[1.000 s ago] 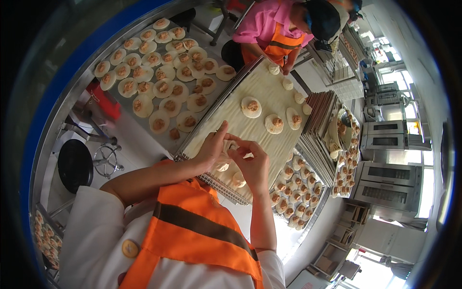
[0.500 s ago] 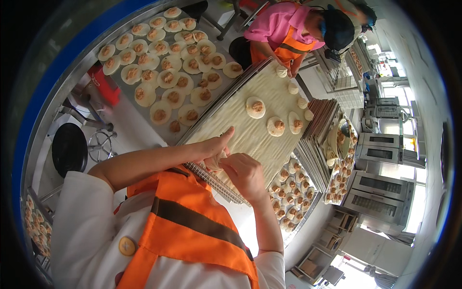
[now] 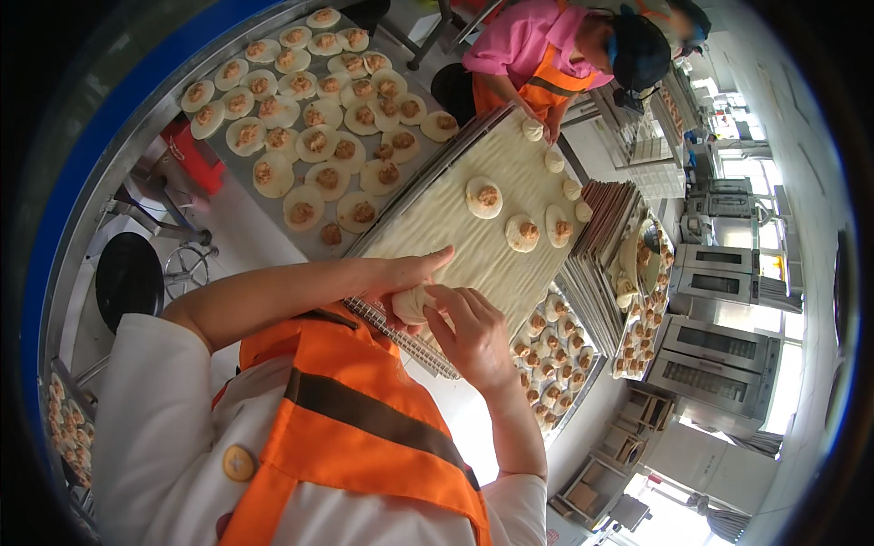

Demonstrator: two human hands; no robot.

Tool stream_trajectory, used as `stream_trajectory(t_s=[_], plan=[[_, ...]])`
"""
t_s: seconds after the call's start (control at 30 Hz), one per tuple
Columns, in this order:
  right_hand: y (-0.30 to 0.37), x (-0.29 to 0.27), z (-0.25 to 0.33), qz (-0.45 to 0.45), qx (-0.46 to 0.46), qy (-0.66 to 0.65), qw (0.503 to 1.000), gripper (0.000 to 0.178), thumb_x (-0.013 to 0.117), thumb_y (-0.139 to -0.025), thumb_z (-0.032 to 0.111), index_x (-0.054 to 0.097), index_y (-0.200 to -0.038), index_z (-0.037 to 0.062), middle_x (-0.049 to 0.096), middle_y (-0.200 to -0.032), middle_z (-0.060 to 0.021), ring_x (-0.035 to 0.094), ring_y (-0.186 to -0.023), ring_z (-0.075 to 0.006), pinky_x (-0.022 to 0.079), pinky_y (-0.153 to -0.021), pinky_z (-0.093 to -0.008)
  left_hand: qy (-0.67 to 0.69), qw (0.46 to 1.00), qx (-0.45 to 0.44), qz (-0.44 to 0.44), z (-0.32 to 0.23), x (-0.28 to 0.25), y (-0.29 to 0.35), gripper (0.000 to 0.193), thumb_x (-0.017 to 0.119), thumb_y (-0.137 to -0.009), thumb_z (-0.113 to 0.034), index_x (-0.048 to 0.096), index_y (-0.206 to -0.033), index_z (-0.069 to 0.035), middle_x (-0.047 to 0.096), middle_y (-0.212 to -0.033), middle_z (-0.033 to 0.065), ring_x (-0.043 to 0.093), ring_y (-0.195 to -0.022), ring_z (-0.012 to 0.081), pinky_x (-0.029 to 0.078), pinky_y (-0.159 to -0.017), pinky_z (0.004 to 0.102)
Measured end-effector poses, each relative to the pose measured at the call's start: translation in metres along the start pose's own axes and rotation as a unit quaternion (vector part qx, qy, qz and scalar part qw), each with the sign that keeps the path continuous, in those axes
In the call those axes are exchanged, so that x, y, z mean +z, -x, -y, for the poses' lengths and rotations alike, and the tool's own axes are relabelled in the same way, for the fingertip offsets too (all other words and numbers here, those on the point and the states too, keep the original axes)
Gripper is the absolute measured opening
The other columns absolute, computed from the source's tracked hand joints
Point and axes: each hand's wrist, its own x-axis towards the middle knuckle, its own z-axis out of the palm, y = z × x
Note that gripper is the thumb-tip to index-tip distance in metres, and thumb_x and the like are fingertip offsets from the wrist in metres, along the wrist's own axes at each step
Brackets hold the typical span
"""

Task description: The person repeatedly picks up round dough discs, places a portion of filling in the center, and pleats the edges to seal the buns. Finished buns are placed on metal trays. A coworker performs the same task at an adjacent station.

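Note:
A pale dough bun [image 3: 412,305] sits cupped in my left hand [image 3: 401,280], whose thumb points out over the cloth-covered tray stack [image 3: 428,214]. The fingertips of my right hand [image 3: 473,337] pinch the bun's gathered edge; its filling is hidden. Three flat dough rounds topped with orange-brown filling lie on the cloth beyond my hands, among them one round [image 3: 484,197] at the left and another [image 3: 523,234] nearer me. Several closed, pleated buns, such as one bun [image 3: 554,162], line the cloth's right edge.
At the left a metal table [image 3: 264,196] bears many filled dough rounds. Across the stack works a person in pink [image 3: 537,55]. To the right stand a pile of thin trays [image 3: 592,241] and a tray of filled rounds [image 3: 555,364]. A black stool [image 3: 132,282] is at the left.
My right hand has shifted slightly right and down, its fingers less curled. The bun shows more clearly between my hands, rounder and more gathered. My left thumb has moved a little to the right.

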Motion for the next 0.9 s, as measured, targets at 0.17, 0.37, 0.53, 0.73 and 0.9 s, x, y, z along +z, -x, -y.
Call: stream_trajectory(t_s=[0.17,0.37,0.53,0.73,0.9], plan=[[-0.005,0.001,0.005,0.016,0.110,-0.050,0.993,0.014,0.072,-0.078,0.003,0.066,-0.090,0.0037,0.066,-0.079,-0.0104,0.067,-0.073,-0.0259,0.053,-0.060,-0.0335,0.179,0.965,0.119,-0.148,0.009,0.015,-0.001,0.087,0.018,-0.090,-0.080,0.058,-0.097,-0.003,0.065,-0.076,0.0144,0.062,-0.056,0.0224,0.046,-0.044,0.0342],[0.004,-0.002,0.014,0.018,0.086,-0.079,0.993,0.016,0.073,-0.076,0.001,0.067,-0.091,0.0021,0.066,-0.078,-0.0104,0.067,-0.070,-0.0232,0.054,-0.063,-0.0322,0.093,0.980,0.016,-0.175,0.009,0.017,0.010,0.083,0.026,-0.090,-0.079,0.058,-0.104,-0.004,0.064,-0.078,0.0112,0.065,-0.066,0.0220,0.051,-0.052,0.0335],[0.005,0.004,0.009,0.025,0.129,-0.083,0.988,0.027,0.077,-0.075,0.006,0.064,-0.098,0.0034,0.066,-0.079,-0.0080,0.065,-0.069,-0.0197,0.053,-0.061,-0.0311,0.266,0.948,0.070,-0.159,0.018,0.026,0.000,0.082,0.030,-0.090,-0.078,0.058,-0.105,-0.002,0.065,-0.079,0.0083,0.064,-0.066,0.0210,0.051,-0.055,0.0320],[0.012,-0.004,0.009,0.029,0.139,-0.120,0.983,0.022,0.076,-0.077,0.004,0.064,-0.095,0.0035,0.063,-0.073,-0.0058,0.063,-0.064,-0.0164,0.052,-0.060,-0.0282,0.208,0.967,0.127,-0.075,0.033,0.029,-0.001,0.080,0.035,-0.092,-0.073,0.059,-0.115,0.000,0.065,-0.085,0.0067,0.063,-0.074,0.0178,0.051,-0.067,0.0324],[0.014,0.002,0.009,0.061,0.304,-0.210,0.927,0.016,0.074,-0.082,0.005,0.066,-0.094,0.0002,0.065,-0.075,-0.0024,0.061,-0.067,-0.0082,0.051,-0.062,-0.0247,0.264,0.934,0.107,-0.215,0.035,0.034,-0.009,0.068,0.036,-0.097,-0.065,0.061,-0.106,-0.003,0.062,-0.081,0.0047,0.060,-0.072,0.0147,0.048,-0.066,0.0287]])
